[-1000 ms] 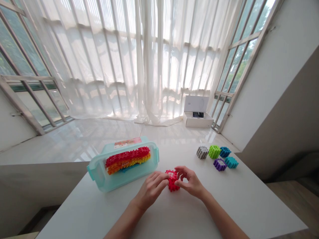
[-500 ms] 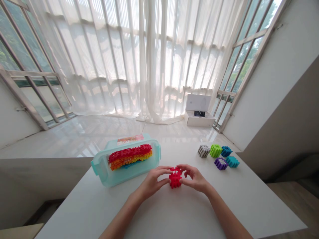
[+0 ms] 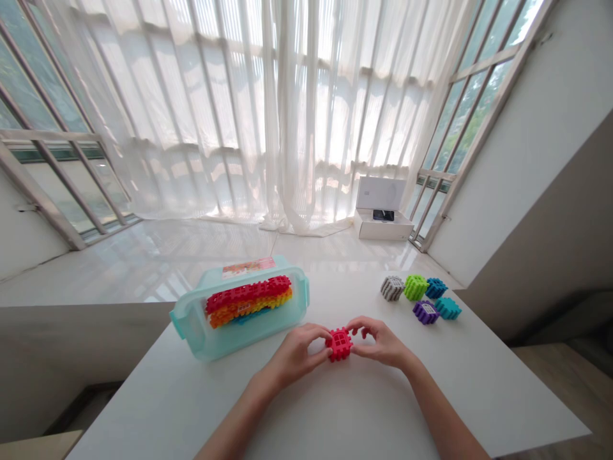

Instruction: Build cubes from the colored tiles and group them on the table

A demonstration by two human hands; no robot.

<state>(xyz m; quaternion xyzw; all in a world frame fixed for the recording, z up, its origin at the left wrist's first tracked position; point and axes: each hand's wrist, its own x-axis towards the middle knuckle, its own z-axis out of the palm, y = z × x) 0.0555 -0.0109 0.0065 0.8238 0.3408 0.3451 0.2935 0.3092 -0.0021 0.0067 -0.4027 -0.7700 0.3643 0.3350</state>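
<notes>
A red waffle block (image 3: pixel 340 343) with a window-like grid on its top face is between my two hands, low over the white table. My left hand (image 3: pixel 301 351) grips its left side, thumb and forefinger bent around the edge. On the opposite side, the thumb and forefinger of my right hand (image 3: pixel 378 343) hold the right edge, the other fingers curled in. To the left, a pale teal plastic box (image 3: pixel 205 348) contains stacked red waffle pieces (image 3: pixel 249 292), with orange, yellow and blue ones below.
At the right stand several assembled waffle blocks: a grey one (image 3: pixel 392 289), a lime green one (image 3: pixel 416 287), a dark blue one (image 3: pixel 436 287), a purple one (image 3: pixel 425 312) and a turquoise one (image 3: pixel 448 308). An open white carton (image 3: pixel 383 230) sits by the curtain (image 3: pixel 287 128).
The two red parts, one raised behind the other, now form one closed block with its grid face up. Both hands remain around it.
</notes>
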